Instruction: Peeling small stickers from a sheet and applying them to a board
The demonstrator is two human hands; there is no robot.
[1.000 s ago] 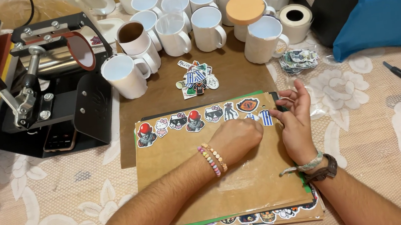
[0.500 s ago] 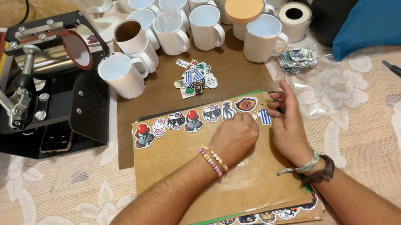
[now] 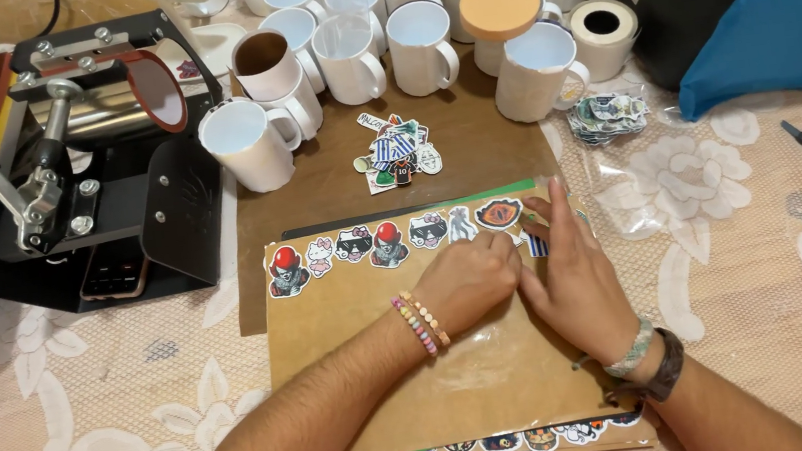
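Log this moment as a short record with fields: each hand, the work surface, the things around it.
left hand: left hand rests knuckles-up on the brown sheet, fingertips at the sticker row
right hand: right hand lies flat beside it, fingers at a small blue striped sticker
wrists: bead bracelets on the left, a woven band and dark strap on the right
behind: loose sticker pile, white mugs, black mug press
table: lace cloth

One head-worn camera looks steeply down and forward, close over the bench [image 3: 90, 412], mugs [image 3: 419, 27] lining the far edge.
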